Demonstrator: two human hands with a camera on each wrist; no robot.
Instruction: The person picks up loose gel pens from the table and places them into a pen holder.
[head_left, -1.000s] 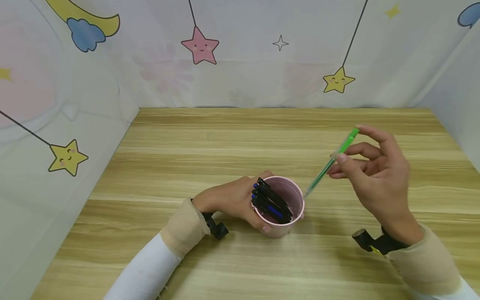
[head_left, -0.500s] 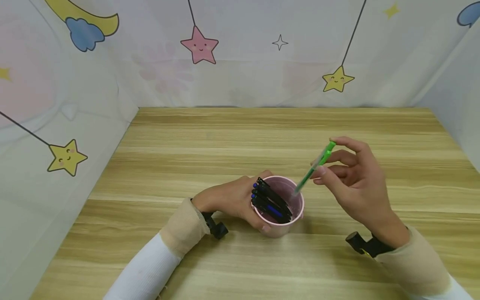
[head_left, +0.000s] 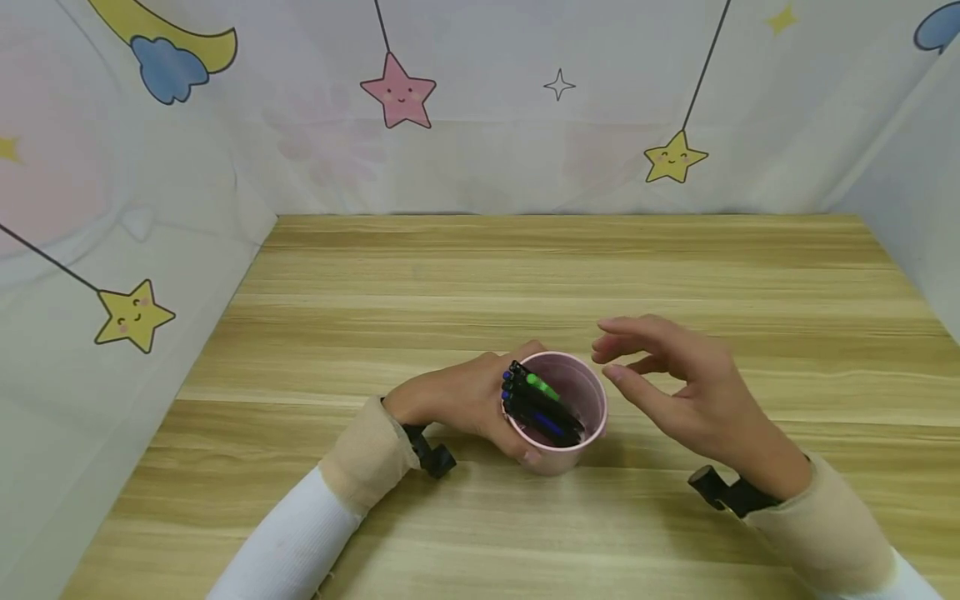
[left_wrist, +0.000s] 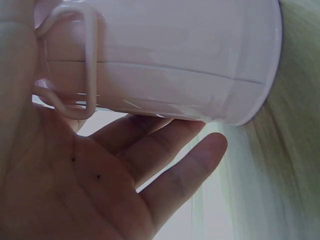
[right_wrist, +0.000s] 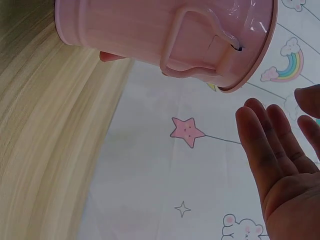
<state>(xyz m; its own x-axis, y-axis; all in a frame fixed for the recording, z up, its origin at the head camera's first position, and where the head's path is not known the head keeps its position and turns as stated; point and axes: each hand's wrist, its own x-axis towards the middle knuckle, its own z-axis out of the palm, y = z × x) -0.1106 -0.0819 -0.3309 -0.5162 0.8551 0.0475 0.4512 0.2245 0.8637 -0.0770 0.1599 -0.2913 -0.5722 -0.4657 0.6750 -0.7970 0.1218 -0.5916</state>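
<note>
A pink metal bucket [head_left: 558, 462] stands on the table, with my left hand [head_left: 468, 396] gripping its left side, thumb at the front and fingers behind. Several black pens [head_left: 536, 408] lean together against the bucket's left inner wall. Among them sits a green pen [head_left: 542, 386], its lower part hidden in the bucket. Just right of the rim, my right hand [head_left: 686, 383] hovers with its fingers apart and holds nothing. The right wrist view shows these loose fingers [right_wrist: 272, 140] beside the bucket's rim and wire handle [right_wrist: 172, 42], not touching them.
The wood-grain table [head_left: 420, 275] runs back to a pale curtain [head_left: 487, 167] printed with stars. Another curtain side [head_left: 112, 417] borders the table on the left. Each wrist wears a black camera mount [head_left: 435, 458].
My right hand moved left to the bucket and let go of the green pen, which dropped in among the black pens. My left hand has kept its place on the bucket.
</note>
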